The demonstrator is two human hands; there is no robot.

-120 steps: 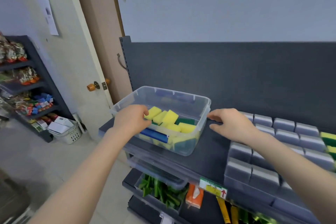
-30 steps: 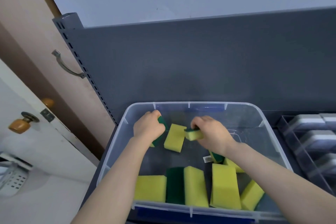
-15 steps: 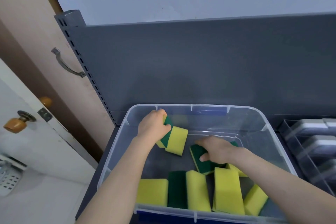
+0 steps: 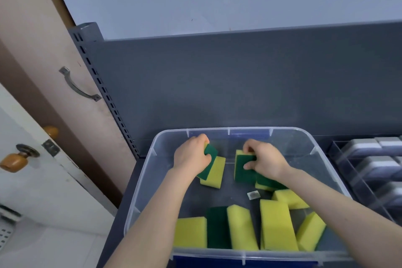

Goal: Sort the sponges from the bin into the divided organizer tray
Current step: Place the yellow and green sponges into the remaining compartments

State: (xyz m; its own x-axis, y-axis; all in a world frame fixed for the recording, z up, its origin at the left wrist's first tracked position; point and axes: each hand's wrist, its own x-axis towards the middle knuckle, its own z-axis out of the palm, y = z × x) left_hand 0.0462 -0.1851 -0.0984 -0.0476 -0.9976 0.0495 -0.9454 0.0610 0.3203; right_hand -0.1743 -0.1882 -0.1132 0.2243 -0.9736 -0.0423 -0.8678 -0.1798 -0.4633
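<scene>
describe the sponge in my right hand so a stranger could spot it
Find the clear plastic bin on the grey shelf. Near its far wall, right of centre, the right hand pinches one sponge. It stands upright, green face toward the camera; the loose sponges nearer mostly show yellow.

Even, soft indoor light; faint shadows; no glare; wide-angle bending at edges; slight softness throughout.

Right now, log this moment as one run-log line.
phase: picking inside clear plastic bin | left hand: grips yellow-and-green rectangular sponge | right hand: grips green-faced yellow sponge | grey divided organizer tray: right of bin
</scene>
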